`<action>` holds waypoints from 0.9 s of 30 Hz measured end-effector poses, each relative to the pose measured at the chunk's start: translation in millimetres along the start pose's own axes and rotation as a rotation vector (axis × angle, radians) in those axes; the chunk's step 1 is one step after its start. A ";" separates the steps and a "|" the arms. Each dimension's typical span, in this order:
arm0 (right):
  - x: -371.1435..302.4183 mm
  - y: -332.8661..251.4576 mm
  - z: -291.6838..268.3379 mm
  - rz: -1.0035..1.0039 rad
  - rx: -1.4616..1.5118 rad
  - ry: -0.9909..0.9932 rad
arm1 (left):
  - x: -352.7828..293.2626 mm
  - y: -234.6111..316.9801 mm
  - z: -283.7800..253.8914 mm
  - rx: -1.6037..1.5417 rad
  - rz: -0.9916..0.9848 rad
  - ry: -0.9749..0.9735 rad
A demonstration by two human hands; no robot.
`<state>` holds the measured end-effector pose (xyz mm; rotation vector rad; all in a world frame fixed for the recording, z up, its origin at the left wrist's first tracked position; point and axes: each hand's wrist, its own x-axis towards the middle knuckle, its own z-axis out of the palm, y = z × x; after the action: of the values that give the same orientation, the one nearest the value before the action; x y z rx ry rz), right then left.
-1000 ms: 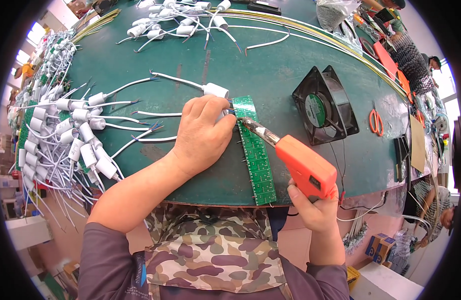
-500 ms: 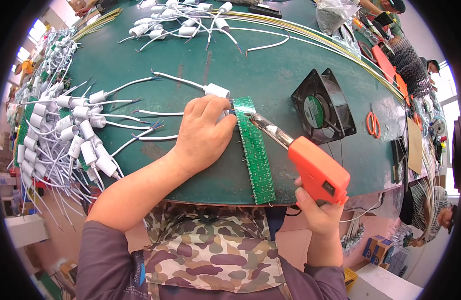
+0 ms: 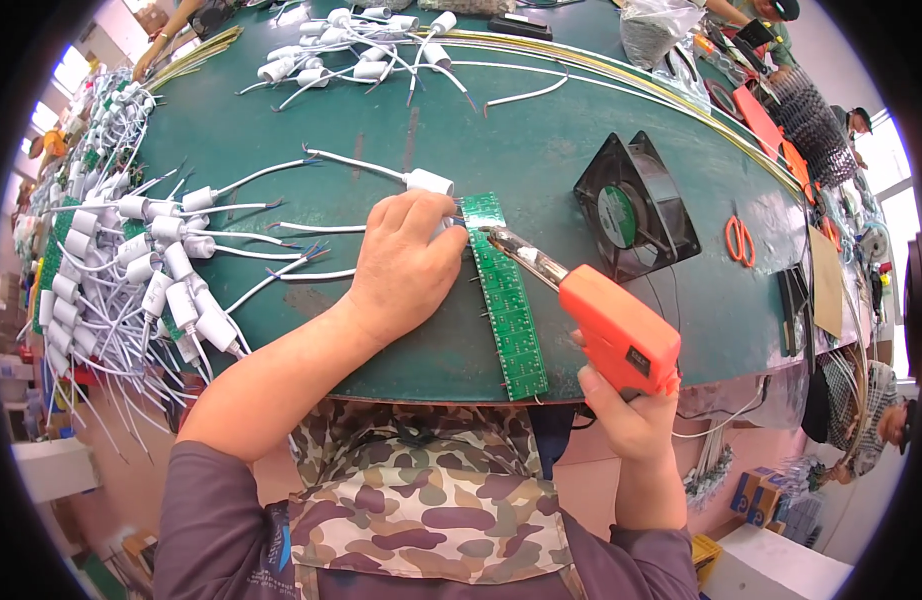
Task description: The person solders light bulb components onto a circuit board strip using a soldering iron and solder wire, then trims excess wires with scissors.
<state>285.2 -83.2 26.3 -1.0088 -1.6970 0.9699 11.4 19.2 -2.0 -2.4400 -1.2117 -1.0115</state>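
Observation:
A long green circuit board strip (image 3: 511, 320) lies on the table, running from the front edge inward. At its far end my left hand (image 3: 406, 255) is closed in a pinch on a white cylindrical cable end, mostly hidden under the fingers, by the board's left edge. Another white cylindrical cable end (image 3: 429, 182) lies just beyond the knuckles, its cable stretching left. My right hand (image 3: 631, 410) grips an orange soldering gun (image 3: 621, 325). The gun's metal tip meets the board near my left fingertips; whether it touches is hard to tell.
A black fan (image 3: 636, 205) stands right of the board, with orange-handled scissors (image 3: 739, 240) beyond it. Piled at the left are several white cable ends (image 3: 166, 230); more (image 3: 371, 65) lie at the back. Thin yellow rods (image 3: 621, 78) run along the far side. Other people work nearby.
The soldering gun and my right hand have shifted slightly left and inward. My left hand keeps its pinch at the board. A person's arm has come in at the far left.

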 end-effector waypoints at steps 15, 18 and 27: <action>9.5 2.1 14.0 0.120 0.018 0.089 | -0.3 1.1 -1.7 -0.020 -0.012 -0.014; 9.9 -0.1 12.4 0.176 0.032 0.085 | 0.1 0.6 -0.6 -0.021 -0.015 -0.019; 4.4 -6.4 3.6 0.107 0.120 0.123 | -0.9 0.4 -1.1 -0.027 -0.019 -0.020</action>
<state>279.4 -82.1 32.5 -1.0658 -1.4786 1.0438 10.8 17.8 -1.7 -2.4693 -1.2380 -1.0169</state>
